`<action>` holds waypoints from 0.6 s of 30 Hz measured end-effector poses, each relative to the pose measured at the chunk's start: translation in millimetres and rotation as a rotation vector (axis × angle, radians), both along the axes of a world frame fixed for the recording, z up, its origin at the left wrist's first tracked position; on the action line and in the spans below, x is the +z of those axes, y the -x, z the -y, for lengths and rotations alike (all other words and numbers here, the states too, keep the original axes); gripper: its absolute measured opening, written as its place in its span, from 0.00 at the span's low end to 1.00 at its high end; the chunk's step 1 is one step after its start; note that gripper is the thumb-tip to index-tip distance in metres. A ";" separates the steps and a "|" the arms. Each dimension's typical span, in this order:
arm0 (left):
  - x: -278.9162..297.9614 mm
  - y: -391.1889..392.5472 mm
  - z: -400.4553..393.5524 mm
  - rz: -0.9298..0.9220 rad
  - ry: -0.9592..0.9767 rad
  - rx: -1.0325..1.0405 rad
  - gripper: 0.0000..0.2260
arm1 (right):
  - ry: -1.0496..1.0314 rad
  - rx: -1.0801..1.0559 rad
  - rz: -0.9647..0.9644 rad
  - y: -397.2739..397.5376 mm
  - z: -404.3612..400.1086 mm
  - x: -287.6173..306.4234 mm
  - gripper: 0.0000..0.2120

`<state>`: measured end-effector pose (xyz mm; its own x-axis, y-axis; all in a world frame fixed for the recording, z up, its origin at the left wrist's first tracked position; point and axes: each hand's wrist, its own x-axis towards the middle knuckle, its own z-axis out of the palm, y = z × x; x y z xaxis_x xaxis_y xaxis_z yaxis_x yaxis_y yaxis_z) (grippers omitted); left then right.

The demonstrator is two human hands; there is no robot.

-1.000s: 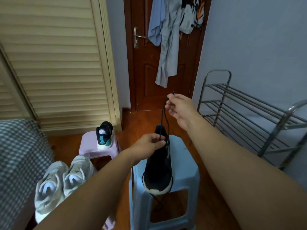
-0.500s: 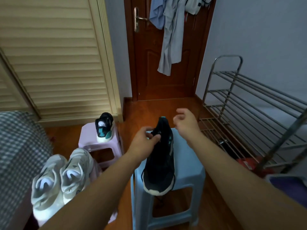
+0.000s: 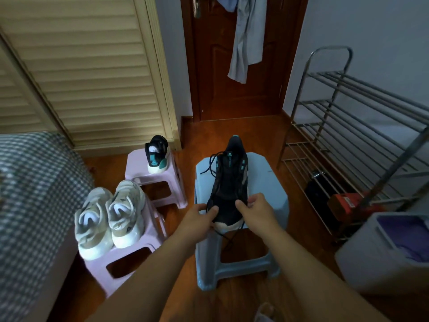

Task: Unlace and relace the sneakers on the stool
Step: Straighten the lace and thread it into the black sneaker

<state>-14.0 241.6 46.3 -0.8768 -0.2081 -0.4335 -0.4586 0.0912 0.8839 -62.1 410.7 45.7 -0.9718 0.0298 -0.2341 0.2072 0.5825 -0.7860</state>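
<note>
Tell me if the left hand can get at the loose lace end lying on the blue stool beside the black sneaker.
Probably yes: the lace end lies bare on the blue stool, left of the black sneaker; the left hand sits nearer, nothing between.

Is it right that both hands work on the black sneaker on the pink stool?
Not quite: the head view shows the black sneaker on the light blue stool, not a pink one. The left hand and the right hand are both at its toe end.
</note>
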 end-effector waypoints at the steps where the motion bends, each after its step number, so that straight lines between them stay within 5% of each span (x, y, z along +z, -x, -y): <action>1: 0.5 -2.9 5.7 0.019 0.019 -0.030 0.21 | 0.029 0.001 0.038 -2.3 0.3 2.0 0.15; 8: 5.6 -11.6 6.6 0.046 0.008 -0.031 0.15 | 0.307 -0.051 0.149 -13.9 2.4 5.1 0.10; 12: 15.2 -9.5 -0.3 -0.135 0.115 0.109 0.14 | 0.502 -0.107 0.257 -15.7 3.9 10.7 0.06; 15: 20.0 -6.0 12.7 -0.198 0.204 0.177 0.09 | 0.571 -0.012 0.325 -22.7 15.1 12.2 0.06; 18: 15.7 -5.0 28.5 -0.175 0.365 0.022 0.20 | 0.519 0.225 0.328 -24.4 19.7 17.0 0.08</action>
